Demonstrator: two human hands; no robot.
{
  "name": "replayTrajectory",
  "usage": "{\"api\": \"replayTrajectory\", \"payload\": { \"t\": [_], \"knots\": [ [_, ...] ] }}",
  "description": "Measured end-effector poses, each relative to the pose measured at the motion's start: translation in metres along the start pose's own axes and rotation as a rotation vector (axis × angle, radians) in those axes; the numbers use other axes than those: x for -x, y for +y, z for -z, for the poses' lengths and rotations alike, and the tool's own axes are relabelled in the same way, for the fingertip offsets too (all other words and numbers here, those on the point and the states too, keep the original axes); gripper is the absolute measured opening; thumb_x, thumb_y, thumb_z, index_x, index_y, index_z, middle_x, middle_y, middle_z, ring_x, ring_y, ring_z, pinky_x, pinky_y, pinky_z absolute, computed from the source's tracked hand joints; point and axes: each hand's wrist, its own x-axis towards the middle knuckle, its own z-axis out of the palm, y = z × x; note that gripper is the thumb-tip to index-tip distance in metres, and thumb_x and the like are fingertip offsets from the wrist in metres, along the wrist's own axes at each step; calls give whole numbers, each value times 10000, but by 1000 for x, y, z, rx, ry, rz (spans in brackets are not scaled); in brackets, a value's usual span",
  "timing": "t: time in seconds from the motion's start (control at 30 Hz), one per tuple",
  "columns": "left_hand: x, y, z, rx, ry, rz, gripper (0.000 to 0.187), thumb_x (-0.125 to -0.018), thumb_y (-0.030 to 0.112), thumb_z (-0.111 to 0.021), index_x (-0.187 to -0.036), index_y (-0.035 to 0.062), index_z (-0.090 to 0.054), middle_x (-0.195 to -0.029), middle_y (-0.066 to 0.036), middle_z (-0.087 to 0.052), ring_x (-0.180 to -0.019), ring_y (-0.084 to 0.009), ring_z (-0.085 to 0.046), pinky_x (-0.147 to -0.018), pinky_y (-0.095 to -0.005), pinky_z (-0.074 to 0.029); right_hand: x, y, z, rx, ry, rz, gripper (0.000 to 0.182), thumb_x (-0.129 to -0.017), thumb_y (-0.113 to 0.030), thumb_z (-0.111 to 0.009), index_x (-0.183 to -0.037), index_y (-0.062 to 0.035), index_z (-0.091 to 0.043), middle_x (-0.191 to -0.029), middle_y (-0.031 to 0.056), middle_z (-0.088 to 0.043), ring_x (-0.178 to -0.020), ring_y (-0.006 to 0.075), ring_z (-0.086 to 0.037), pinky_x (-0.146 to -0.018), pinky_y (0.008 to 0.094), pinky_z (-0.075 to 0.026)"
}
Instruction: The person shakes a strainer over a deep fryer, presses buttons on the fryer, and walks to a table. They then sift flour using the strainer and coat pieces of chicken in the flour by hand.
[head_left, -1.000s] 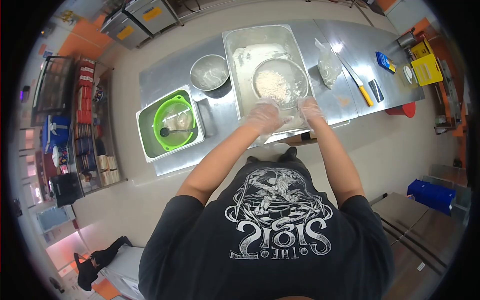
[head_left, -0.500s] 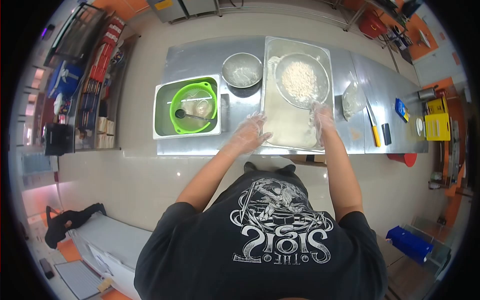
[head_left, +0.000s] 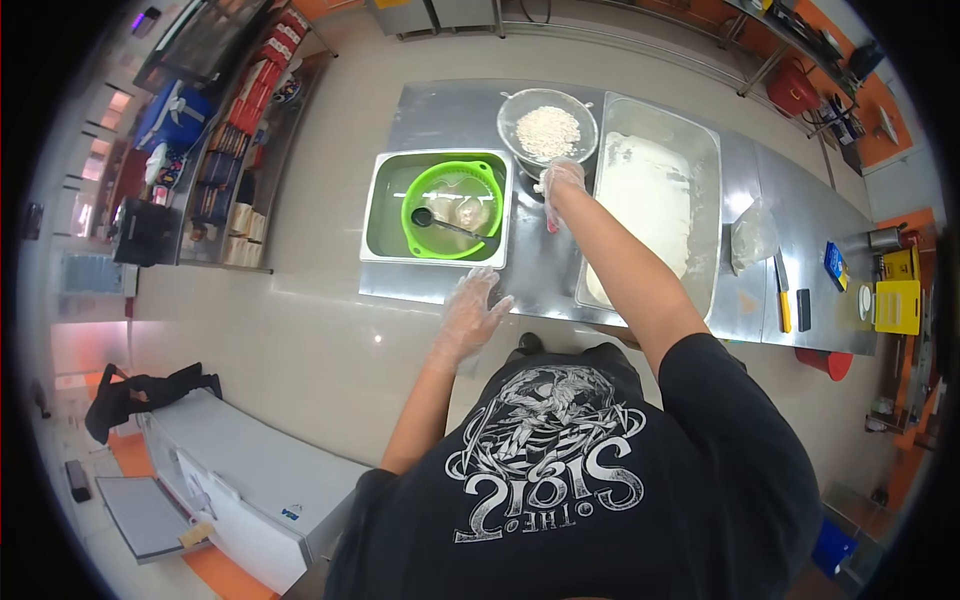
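My right hand (head_left: 562, 178), in a clear plastic glove, is closed around the handle of a round mesh sieve (head_left: 586, 122). A red handle end shows below that hand. In the sieve lies a heap of pale, flour-dusted pieces (head_left: 547, 132). The sieve sits over a metal bowl (head_left: 532, 170), which it mostly hides. Gloved as well, my left hand (head_left: 472, 318) is open with fingers apart, at the table's front edge below a steel pan (head_left: 376, 250). That pan holds a green colander (head_left: 412, 215) with a black ladle-like utensil (head_left: 447, 228) in it.
Right of the sieve is a long metal tray (head_left: 708, 150) with white flour (head_left: 648, 185). Farther right are a plastic bag (head_left: 754, 238), a yellow-handled knife (head_left: 784, 300), a dark phone-like object (head_left: 804, 310) and a blue packet (head_left: 835, 266). Another person (head_left: 130, 395) stands far left behind a white freezer (head_left: 250, 440).
My right hand has carried the sieve with its pieces left, from above the flour tray to over the metal bowl. My left hand has left the tray's edge and moved back toward me.
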Motion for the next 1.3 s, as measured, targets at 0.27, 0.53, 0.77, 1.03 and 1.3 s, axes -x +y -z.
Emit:
{"api": "replayTrajectory", "payload": {
  "t": [0.27, 0.53, 0.77, 1.03, 1.3],
  "knots": [
    [22, -28, 39, 75, 248, 269, 379, -952, 333, -631, -1126, -3, -658, -1112, -227, -674, -1069, -391, -626, -934, -466, -469, 0, 25, -41, -1236, 35, -440, 200, -855, -235, -640, -874, -47, -707, -825, 138, -693, -725, 256, -646, -688, 354, -534],
    [-100, -43, 42, -499, 143, -75, 179, -855, 103, -607, -992, 30, -696, -897, -182, -705, -854, -356, -690, -786, -480, -529, 111, 15, 33, -339, -141, 64, 367, -828, -324, -649, -878, 39, -682, -869, 207, -688, -836, 307, -653, -738, 451, -486],
    [-134, -46, 33, -627, -257, -72, 156, -821, 76, -593, -916, 76, -717, -857, -182, -701, -834, -341, -698, -757, -452, -546, 136, 59, 30, -523, -80, 154, 524, -824, -293, -673, -1197, 61, -574, -1032, 184, -685, -924, 278, -670, -835, 369, -512],
    [-80, -54, 76, -320, 448, 203, 133, -855, 58, -655, -977, 51, -708, -895, -135, -718, -827, -319, -696, -731, -415, -537, 153, 87, 59, -789, -249, 150, 546, -902, -76, -665, -1383, 80, -459, -1204, 161, -620, -1104, 177, -592, -961, 297, -494],
    [-18, -104, 84, 571, 999, 552, 112, -910, 90, -695, -986, 9, -680, -871, -62, -708, -768, -129, -652, -723, -290, -524, 148, 71, 48, -813, -196, 178, 474, -901, -101, -662, -1323, 58, -518, -1094, 102, -643, -987, 136, -604, -873, 271, -497]
  ]
}}
